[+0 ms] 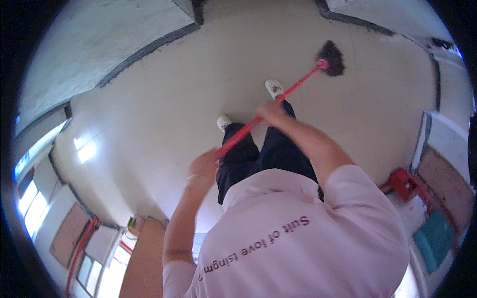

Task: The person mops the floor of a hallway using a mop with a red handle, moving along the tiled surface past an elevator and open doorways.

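Note:
A broom with a red handle (298, 85) slants across in front of my legs. Its dark bristle head (331, 59) is on or just above the pale tiled floor, ahead and to the right, and looks slightly blurred. My left hand (204, 164) grips the upper end of the handle near my left thigh. Farther down, my right hand (274, 113) is wrapped around the shaft above my right leg. A pink collar (322, 64) joins the shaft to the bristles. Both palms are hidden from view.
Pale tiled floor (179, 85) surrounds my white clogs (274, 88). Walls with dark skirting (149, 48) stand ahead. A red box (402, 184) and a teal object (435, 240) are at right. A brown panel (143, 257) and a plant (132, 223) are at lower left.

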{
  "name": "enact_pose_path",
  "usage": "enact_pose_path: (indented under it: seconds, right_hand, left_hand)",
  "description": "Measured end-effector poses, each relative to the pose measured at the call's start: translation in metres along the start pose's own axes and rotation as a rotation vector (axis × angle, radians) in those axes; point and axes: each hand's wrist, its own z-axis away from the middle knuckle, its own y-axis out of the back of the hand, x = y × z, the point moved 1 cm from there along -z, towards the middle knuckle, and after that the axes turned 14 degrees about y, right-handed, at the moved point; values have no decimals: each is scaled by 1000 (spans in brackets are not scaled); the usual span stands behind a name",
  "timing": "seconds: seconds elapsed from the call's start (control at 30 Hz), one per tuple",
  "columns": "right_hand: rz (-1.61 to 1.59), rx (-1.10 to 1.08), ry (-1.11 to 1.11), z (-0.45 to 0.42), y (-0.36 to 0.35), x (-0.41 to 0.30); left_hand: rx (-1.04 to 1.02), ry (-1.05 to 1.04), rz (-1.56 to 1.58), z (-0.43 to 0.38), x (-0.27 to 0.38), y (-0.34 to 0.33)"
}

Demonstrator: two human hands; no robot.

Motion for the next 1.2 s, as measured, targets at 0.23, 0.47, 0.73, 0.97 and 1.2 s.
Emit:
enact_pose_path:
  seconds: [0.23, 0.47, 0.73, 0.97, 1.2]
  right_hand:
    - [-439, -67, 377, -115, -18, -300]
    - [-589, -12, 654, -139, 16, -373]
    - [-588, 597, 247, -60, 37, -212]
    - [-270, 750, -227, 109, -42, -18]
    - [-261, 600, -944, 278, -124, 59]
  left_hand:
    - [545, 273, -181, 172, -237, 16]
    - [674, 458, -607, 230, -260, 62]
    - [939, -25, -729, 124, -139, 96]
    - [381, -341, -410, 49, 78, -19]
    - [-264, -497, -360, 57, 226, -152]
